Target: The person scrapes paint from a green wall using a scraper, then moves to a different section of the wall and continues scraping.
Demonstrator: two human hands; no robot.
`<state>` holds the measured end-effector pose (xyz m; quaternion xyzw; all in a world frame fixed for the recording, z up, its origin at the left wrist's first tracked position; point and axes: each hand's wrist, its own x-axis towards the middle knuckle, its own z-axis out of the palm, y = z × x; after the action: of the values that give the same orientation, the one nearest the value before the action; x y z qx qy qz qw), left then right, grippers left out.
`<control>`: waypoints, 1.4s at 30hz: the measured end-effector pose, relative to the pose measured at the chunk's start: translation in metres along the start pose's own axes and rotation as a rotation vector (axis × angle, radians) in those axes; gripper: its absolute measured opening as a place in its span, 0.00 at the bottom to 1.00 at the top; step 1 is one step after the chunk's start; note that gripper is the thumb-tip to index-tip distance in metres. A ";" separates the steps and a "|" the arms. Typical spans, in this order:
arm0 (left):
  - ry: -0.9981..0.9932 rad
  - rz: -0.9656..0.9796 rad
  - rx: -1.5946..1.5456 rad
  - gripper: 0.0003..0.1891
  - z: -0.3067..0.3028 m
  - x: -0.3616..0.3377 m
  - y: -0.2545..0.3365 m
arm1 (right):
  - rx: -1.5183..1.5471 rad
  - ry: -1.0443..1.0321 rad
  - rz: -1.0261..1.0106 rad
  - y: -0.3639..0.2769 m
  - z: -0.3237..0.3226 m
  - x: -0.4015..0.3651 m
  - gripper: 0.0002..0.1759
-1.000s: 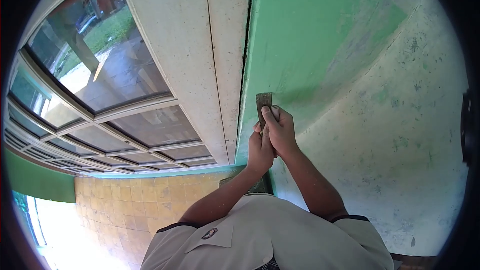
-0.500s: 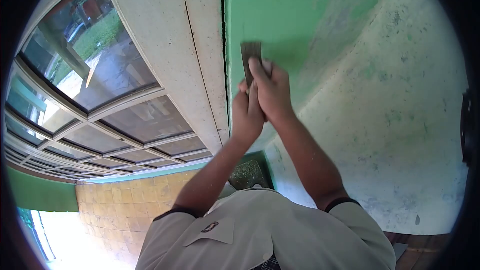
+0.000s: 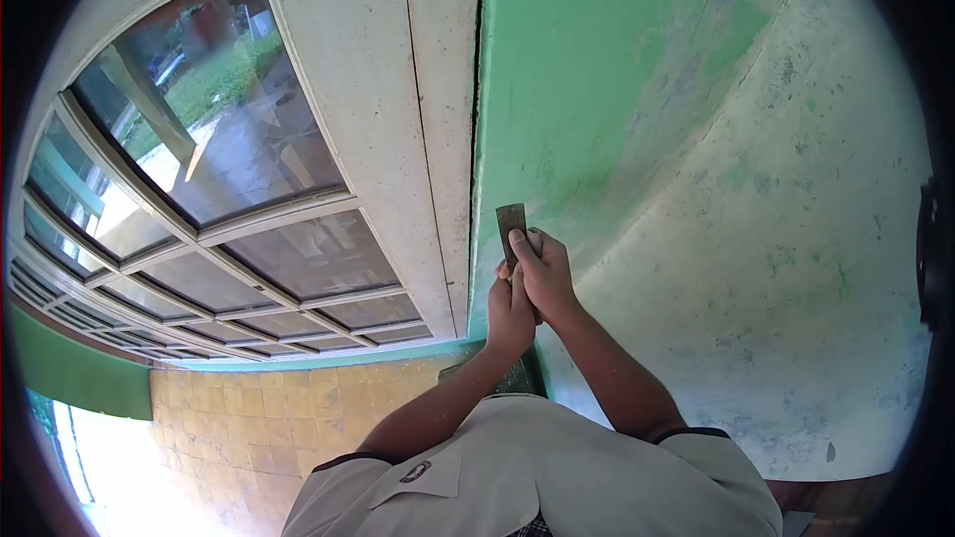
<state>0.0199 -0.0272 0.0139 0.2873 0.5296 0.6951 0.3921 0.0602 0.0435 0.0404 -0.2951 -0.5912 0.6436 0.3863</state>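
- Left hand (image 3: 511,320) and right hand (image 3: 546,273): closed around scraper (image 3: 510,220), right of window (image 3: 308,249).
- Wall (image 3: 567,70): green paint largely on near window; farther right, apparently mostly off.

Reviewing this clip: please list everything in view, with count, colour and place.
Scraper: one, dark, between both hands
Painted wall section: one, green with pale patches, ahead
Wall: one, whitish, stained, right
Window frame: one, off-white, left
Glass panes: many, clear, within the frame
Grass: one patch, green, seen in the glass
Floor tiles: many, yellow-brown, lower left
Low wall: one, green, far left
Shirt: one, beige, bottom
Badge: one, dark, on the shirt
Left hand, right hand: one each, bare, centre
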 end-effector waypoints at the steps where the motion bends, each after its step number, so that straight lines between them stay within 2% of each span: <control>1: -0.003 -0.015 -0.025 0.16 -0.002 0.005 -0.004 | -0.017 -0.003 0.006 0.001 0.002 0.005 0.17; 6: 0.021 0.034 -0.035 0.17 -0.007 0.020 -0.003 | -0.002 -0.004 -0.012 -0.002 0.012 0.017 0.18; 11: -0.025 -0.018 0.022 0.16 -0.017 0.023 0.002 | -0.008 0.071 -0.047 0.010 0.018 0.021 0.19; 15: 0.014 -0.006 0.040 0.17 -0.014 0.031 0.022 | 0.048 0.111 -0.040 -0.001 0.023 0.028 0.19; 17: -0.100 0.188 0.039 0.17 -0.011 0.048 0.045 | -0.093 0.113 -0.222 -0.034 0.024 0.045 0.19; 20: -0.122 0.171 0.049 0.17 -0.002 0.049 0.066 | 0.000 0.082 -0.210 -0.067 0.029 0.042 0.18; 21: -0.063 0.264 0.044 0.17 0.004 0.045 0.067 | 0.023 0.088 -0.215 -0.076 0.032 0.035 0.18; 22: -0.069 0.269 0.044 0.17 0.004 0.043 0.071 | 0.022 0.091 -0.222 -0.075 0.031 0.035 0.18; 24: -0.141 0.134 -0.002 0.16 -0.001 0.035 0.075 | 0.091 0.054 -0.248 -0.070 0.029 0.031 0.17; 28: -0.116 0.238 0.080 0.15 -0.006 0.007 0.055 | 0.038 0.041 -0.229 -0.063 0.028 0.000 0.17; 30: -0.099 0.047 -0.008 0.15 -0.012 -0.004 0.028 | 0.053 0.057 -0.101 -0.040 0.024 -0.011 0.18; 32: -0.089 0.053 0.003 0.15 -0.017 -0.006 0.008 | 0.048 0.070 -0.057 -0.018 0.021 -0.016 0.18; 34: -0.103 -0.102 -0.004 0.16 -0.023 -0.006 -0.003 | 0.043 0.077 -0.013 -0.001 0.019 -0.011 0.18; 36: -0.089 -0.083 0.021 0.16 -0.025 0.001 -0.008 | 0.090 0.081 0.040 0.009 0.018 -0.006 0.18; 42: -0.077 -0.037 -0.004 0.16 -0.027 0.020 0.004 | 0.042 0.067 -0.023 0.005 0.026 0.018 0.19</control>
<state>-0.0132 -0.0243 0.0105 0.3033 0.5180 0.6771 0.4256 0.0284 0.0448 0.0401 -0.3015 -0.5677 0.6411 0.4192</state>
